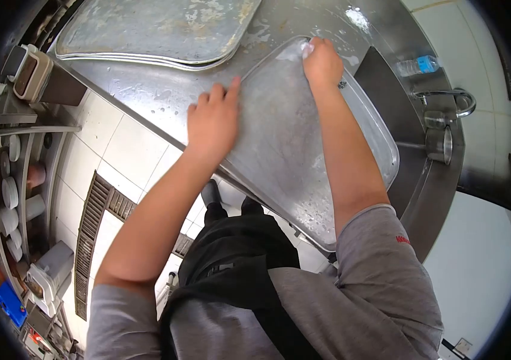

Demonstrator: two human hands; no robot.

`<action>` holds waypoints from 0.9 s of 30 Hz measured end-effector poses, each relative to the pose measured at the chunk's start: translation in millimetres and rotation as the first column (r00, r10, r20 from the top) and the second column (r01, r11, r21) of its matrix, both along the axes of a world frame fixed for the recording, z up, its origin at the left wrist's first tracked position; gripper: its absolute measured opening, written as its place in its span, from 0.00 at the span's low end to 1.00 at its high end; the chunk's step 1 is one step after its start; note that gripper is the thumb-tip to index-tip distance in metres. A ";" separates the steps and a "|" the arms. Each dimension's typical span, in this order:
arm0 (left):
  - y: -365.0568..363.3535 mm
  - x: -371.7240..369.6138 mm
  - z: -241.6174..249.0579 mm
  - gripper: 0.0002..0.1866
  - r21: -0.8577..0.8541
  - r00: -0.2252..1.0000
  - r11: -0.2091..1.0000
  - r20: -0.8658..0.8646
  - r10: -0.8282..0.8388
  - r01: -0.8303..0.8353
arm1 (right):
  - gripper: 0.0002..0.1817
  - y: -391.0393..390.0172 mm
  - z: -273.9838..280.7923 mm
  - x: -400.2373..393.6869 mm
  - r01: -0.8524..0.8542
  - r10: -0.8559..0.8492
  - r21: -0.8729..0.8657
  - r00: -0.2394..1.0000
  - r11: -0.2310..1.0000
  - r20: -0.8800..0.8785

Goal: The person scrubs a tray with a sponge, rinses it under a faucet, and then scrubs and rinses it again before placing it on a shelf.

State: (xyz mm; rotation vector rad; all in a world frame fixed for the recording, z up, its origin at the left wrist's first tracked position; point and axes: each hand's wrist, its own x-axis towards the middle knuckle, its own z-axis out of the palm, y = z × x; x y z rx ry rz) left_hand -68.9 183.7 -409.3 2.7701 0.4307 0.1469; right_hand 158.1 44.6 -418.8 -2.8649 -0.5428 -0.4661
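Note:
A large metal baking tray [279, 126] lies tilted across the steel counter's corner, its surface wet and smeared. My right hand [323, 65] is closed over the tray's far edge, pressed around something small and whitish that I cannot make out. Soapy white film shows beside those fingers. At the tray's left edge is my left hand [213, 117], open, fingers stretched out and holding nothing. Another tray [378, 129] sits underneath, its rim showing past my right forearm. A dark, rough scrap [343, 83] peeks out by my right wrist.
Stacked trays [159, 30] rest on the wet counter [135, 90] at the upper left. On the right are a sink [381, 90], a tap [464, 103], a blue-capped bottle [418, 65] and a metal pot [439, 144]. Shelves with stacked white dishes [9, 204] stand left.

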 end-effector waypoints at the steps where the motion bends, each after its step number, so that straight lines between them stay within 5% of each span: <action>1: 1.3 -7.1 -6.8 0.29 -0.001 1.000 1.000 -0.002 0.005 -0.005 | 0.11 0.2 -0.6 2.0 -0.007 0.007 0.008 1.000 1.000 -0.015; 6: 1.8 -11.1 -27.6 0.34 -0.131 0.991 0.991 0.131 0.043 -0.025 | 0.12 21.5 -21.7 -34.9 -0.069 0.100 0.223 0.987 0.972 -0.129; 8: 2.3 -11.2 -29.1 0.34 -0.147 0.988 0.989 0.144 0.048 -0.027 | 0.09 33.9 -14.2 -110.3 -0.196 0.222 0.126 0.943 0.972 -0.247; 11: 0.1 -11.7 -27.3 0.30 -0.153 0.981 0.988 0.188 0.053 -0.024 | 0.07 25.6 -5.0 -121.5 -0.401 0.392 0.007 0.892 0.916 -0.225; 13: 0.0 -9.2 -24.9 0.27 -0.135 0.975 0.991 0.218 0.048 -0.019 | 0.07 16.5 -10.0 -50.3 -0.268 0.286 0.205 0.956 0.942 -0.066; 16: -0.3 -7.2 -23.6 0.26 -0.099 0.978 0.995 0.206 0.044 -0.024 | 0.07 30.9 -12.3 -48.1 -0.090 0.152 0.332 0.974 0.939 -0.167; 18: 0.3 -6.4 -24.5 0.26 -0.101 0.974 0.994 0.220 0.061 -0.040 | 0.08 31.7 -17.2 -104.3 -0.148 0.208 0.316 0.964 0.937 -0.167; 20: 2.3 -7.0 -26.9 0.28 -0.139 0.983 0.990 0.173 0.062 -0.038 | 0.09 28.8 -11.4 -130.4 -0.387 0.439 0.247 0.873 0.888 -0.211; 24: 2.3 -7.1 -29.3 0.27 -0.179 0.985 0.983 0.156 0.068 -0.039 | 0.08 20.1 -8.1 -40.1 -0.224 0.251 0.196 0.960 0.955 -0.124; 27: 2.1 -6.8 -27.8 0.25 -0.154 0.987 0.987 0.148 0.068 -0.045 | 0.07 23.9 -19.9 -70.9 -0.224 0.262 0.190 0.942 0.956 -0.209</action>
